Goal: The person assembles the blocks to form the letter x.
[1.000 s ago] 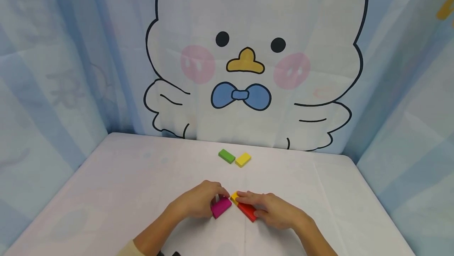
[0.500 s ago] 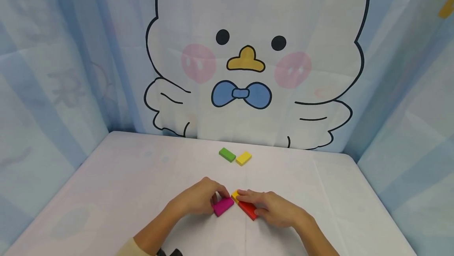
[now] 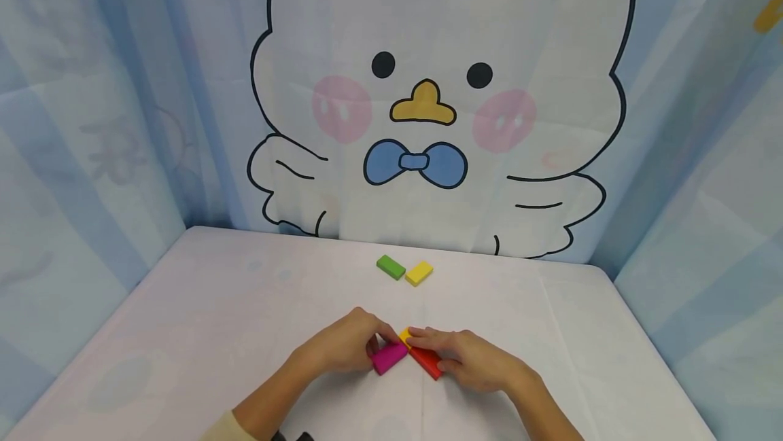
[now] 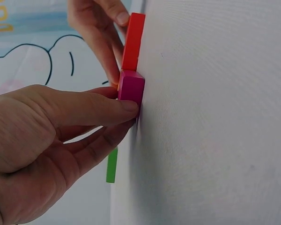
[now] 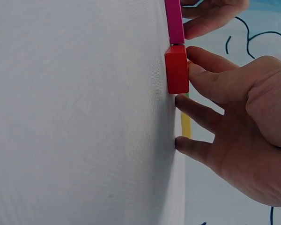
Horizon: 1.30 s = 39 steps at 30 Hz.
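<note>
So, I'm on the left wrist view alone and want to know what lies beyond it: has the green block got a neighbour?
Observer: Yes. In the head view a yellow block lies just right of the green block.
Operator: And what sits at the far end of the red block?
Observer: The head view shows an orange-yellow block there, partly covered by the right hand.
Operator: Are all that hand's fingers up on the blocks?
Observer: No. In the right wrist view, two fingers are spread apart below the red block, pointing toward the tabletop.
</note>
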Available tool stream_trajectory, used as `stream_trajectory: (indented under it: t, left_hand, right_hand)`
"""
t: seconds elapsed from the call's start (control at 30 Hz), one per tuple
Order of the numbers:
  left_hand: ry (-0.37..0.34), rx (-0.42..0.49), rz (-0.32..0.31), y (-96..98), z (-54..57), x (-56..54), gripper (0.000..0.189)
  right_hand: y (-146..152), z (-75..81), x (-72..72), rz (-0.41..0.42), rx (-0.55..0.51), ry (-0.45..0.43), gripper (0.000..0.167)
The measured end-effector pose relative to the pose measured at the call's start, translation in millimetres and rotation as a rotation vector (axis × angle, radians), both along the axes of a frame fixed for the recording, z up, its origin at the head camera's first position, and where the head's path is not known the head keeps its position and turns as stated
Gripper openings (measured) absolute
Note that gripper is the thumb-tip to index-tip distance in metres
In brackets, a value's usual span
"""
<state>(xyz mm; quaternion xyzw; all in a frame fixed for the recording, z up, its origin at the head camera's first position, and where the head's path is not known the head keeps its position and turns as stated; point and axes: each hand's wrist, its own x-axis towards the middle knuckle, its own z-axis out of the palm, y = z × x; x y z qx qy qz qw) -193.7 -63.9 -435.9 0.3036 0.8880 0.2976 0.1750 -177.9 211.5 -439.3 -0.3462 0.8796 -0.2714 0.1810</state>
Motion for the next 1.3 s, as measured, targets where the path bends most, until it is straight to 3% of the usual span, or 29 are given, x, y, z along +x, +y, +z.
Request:
stream_trajectory:
  t: [0.67,1.3]
  left_hand:
    - [-0.011,0.031,-0.012,-0.2,-1.2,0.1,0.046]
    - [-0.020,-0.017,0.012,-0.2,-1.1,0.8,0.051]
  right_hand:
    - [-0.5,1.5,-1.5,-0.010,0.005,-0.018,0.062]
    - [-1.1,1.9,-0.7,-0.013,-0.007,-0.008,0.060]
